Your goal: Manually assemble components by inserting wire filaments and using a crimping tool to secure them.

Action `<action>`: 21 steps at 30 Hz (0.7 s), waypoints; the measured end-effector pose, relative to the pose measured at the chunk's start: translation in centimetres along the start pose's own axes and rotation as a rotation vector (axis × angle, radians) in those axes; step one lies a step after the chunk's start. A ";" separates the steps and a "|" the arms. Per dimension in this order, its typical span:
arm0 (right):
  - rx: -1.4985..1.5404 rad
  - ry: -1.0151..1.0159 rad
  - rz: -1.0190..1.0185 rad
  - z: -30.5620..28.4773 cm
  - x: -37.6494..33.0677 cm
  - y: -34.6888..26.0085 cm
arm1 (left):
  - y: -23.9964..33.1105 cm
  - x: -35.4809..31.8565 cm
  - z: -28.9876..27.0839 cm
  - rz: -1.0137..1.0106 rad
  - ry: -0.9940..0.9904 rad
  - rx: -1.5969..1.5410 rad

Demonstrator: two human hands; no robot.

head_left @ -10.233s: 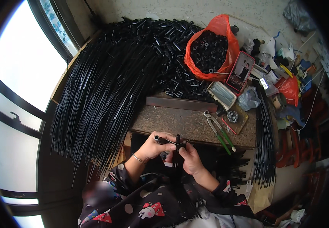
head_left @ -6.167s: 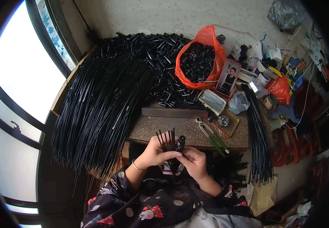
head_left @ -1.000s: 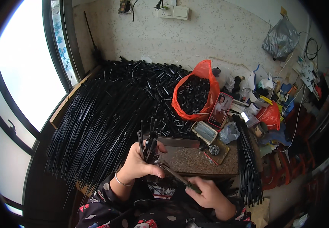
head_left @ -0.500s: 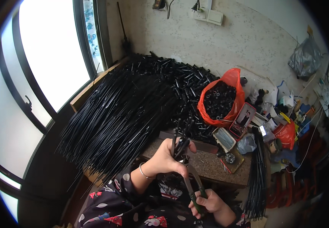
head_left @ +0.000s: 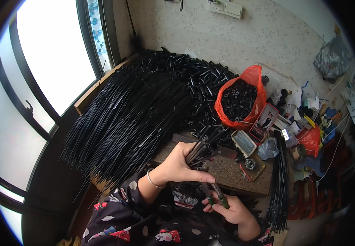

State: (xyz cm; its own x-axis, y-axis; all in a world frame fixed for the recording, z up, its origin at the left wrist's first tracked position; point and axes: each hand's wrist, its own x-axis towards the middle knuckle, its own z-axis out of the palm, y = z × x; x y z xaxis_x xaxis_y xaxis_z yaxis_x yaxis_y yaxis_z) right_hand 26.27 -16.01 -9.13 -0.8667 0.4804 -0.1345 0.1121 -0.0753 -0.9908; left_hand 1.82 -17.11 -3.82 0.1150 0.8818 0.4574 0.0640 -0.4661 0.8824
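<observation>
Work is looking early to me: left hand (head_left: 177, 166) is gripping a few black rods (head_left: 202, 147), right hand (head_left: 230, 209) is clasping green-handled pliers (head_left: 216, 194), rod heap (head_left: 132, 119) at far left remaining large.

Showing two hands: left hand (head_left: 176, 166), right hand (head_left: 230, 209). Holding one bundle of black rods (head_left: 204, 147) and one green-handled tool (head_left: 217, 196). Lying about: one large heap of long black rods (head_left: 128, 119), too many for counting; two orange bags (head_left: 243, 100); one framed photo (head_left: 264, 122).
</observation>
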 end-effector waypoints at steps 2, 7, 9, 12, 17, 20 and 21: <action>0.326 -0.162 0.119 -0.8 -0.1 -1.5 | -0.1 0.0 0.5 -0.032 0.046 -0.032; 0.356 -0.105 0.133 1.1 0.0 0.4 | -0.7 -0.5 0.5 -0.053 0.073 -0.016; 0.317 -0.091 0.169 2.4 0.0 1.8 | -0.9 -0.6 1.0 -0.046 0.100 -0.033; 0.275 0.068 0.113 3.8 0.3 2.2 | -0.7 -1.0 2.7 -0.081 0.230 -0.117; -0.360 0.513 -0.218 3.7 1.4 1.7 | -0.8 -1.3 2.8 -0.102 0.309 -0.191; -0.510 0.525 -0.217 4.1 1.2 1.3 | -1.3 -1.6 3.4 -0.070 0.359 -0.122; -0.489 0.514 -0.185 4.5 0.8 1.6 | -1.4 -1.7 3.6 -0.057 0.404 -0.099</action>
State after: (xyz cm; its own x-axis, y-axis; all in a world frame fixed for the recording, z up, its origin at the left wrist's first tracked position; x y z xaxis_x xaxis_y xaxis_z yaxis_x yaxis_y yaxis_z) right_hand 23.54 -19.67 -10.77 -0.5686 0.8058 0.1656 0.2942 0.3872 -0.8738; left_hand 5.10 -18.23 -6.27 -0.2851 0.8727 0.3964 -0.0391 -0.4238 0.9049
